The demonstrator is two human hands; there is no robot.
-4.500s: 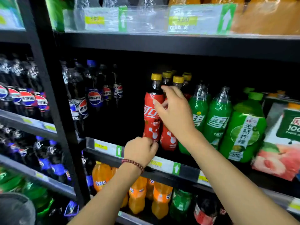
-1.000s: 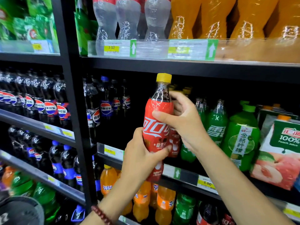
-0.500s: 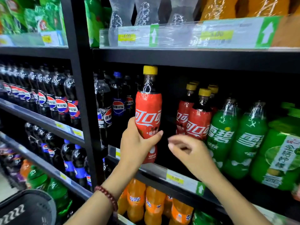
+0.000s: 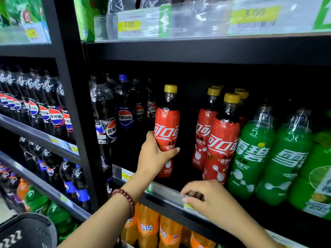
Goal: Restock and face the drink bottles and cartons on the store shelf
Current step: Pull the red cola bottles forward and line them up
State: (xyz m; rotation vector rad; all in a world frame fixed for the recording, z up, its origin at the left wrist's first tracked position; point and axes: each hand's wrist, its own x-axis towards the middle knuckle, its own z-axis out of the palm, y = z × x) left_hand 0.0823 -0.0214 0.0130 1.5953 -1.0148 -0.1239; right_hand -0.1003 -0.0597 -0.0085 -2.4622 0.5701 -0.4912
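While left hand (image 4: 155, 158) grips cola bottle (image 4: 166, 126), upright

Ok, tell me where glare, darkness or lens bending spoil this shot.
Head view: glare washes the clear price strip up top; the shelf back behind the red cola bottle is near black; shelf edges bow from the wide lens; the right hand looks slightly soft.

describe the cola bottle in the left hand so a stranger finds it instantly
Find the black middle shelf, between the dark cola bottles and the green soda bottles. The red cola bottle with a yellow cap stands alone left of the other red bottles, a gap between them. Only it has a left hand wrapped around it.
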